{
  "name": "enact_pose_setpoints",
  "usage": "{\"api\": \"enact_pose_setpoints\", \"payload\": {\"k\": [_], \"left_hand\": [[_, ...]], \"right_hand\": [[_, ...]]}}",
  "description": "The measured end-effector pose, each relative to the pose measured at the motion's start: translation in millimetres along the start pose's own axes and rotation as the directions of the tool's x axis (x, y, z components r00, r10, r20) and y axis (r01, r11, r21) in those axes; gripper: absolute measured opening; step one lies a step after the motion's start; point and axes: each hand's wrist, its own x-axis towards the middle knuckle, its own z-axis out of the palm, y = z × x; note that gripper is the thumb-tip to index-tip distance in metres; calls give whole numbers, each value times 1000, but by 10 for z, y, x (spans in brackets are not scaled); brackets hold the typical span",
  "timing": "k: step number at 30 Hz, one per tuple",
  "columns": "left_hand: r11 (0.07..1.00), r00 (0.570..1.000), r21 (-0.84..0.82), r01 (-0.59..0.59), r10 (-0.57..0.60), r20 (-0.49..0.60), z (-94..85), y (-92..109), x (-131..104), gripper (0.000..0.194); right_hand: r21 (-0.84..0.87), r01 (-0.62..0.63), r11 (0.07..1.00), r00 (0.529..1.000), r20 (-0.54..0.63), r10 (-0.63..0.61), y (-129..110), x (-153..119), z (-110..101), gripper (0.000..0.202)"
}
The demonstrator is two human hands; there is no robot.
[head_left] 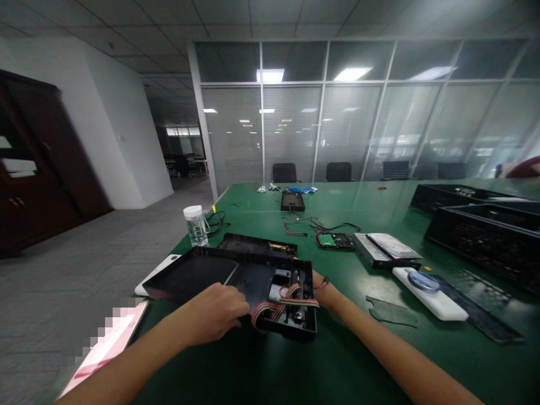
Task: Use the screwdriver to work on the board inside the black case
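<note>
Head view: black casing runs crosswise, wired end right; left fingers pinch it, right hand's unclear.

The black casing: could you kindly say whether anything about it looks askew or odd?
Yes: the striped ribbon cable bulges in a loose loop at the near edge of the black casing, rather than lying flat inside.

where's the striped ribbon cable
In the head view, the ribbon cable is at the right end of the black case, between the left hand and right hand.
</note>
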Motion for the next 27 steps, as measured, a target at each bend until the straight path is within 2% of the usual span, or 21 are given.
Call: {"api": "enact_pose_setpoints", "payload": {"k": [3, 5, 8, 10, 12, 14, 15, 16, 17, 19, 20, 22, 25, 27], "left_hand": [[999, 998, 36, 15, -17, 54, 262, 22, -35, 9], [999, 996, 46, 15, -19, 89, 406, 32, -35, 10], [998, 991, 49, 31, -38, 129, 540, 15, -12, 9], [996, 985, 37, 79, -83, 151, 549, -47, 31, 6], [991, 968, -37, 126, -115, 223, 492, -159, 116, 8], [968, 937, -208, 139, -60, 345, 409, -297, 268, 15], [940, 920, -316, 130, 5, 391, 377, -364, 370, 20], [908, 924, -400, 123, 43, 381, 362, -422, 487, 25], [899, 947, -422, 118, 26, 320, 369, -468, 614, 27], [950, 992, -289, 118, -97, 86, 451, -515, 869, 28], [970, 989, -200, 141, -147, -13, 519, -518, 983, 28], [976, 968, -56, 208, -214, -130, 680, -498, 1160, 20], [950, 937, 38, 310, -299, -182, 895, -455, 1291, 18], [942, 930, 68, 329, -311, -196, 984, -441, 1319, 21]], "right_hand": [[-212, -84, 974, 996, -1, 85, 382, -172, -72, 38], [-339, -194, 921, 981, -74, 179, 639, -272, -118, 36], [-357, -319, 878, 945, -191, 266, 891, -348, -154, 34], [-278, -357, 892, 926, -230, 299, 929, -344, -146, 34], [-167, -357, 919, 920, -236, 314, 874, -311, -119, 33], [-61, -331, 942, 925, -219, 311, 761, -269, -89, 31], [-19, -317, 948, 929, -205, 307, 698, -250, -78, 29], [13, -307, 952, 934, -187, 304, 637, -235, -72, 27], [37, -301, 953, 938, -168, 303, 582, -224, -72, 26], [62, -304, 951, 941, -137, 309, 505, -214, -87, 23], [69, -308, 949, 940, -134, 315, 485, -214, -99, 23], [88, -308, 947, 937, -146, 318, 480, -221, -120, 23], [125, -289, 949, 933, -185, 308, 531, -237, -116, 25], [144, -273, 951, 934, -197, 298, 578, -243, -76, 26]]}}
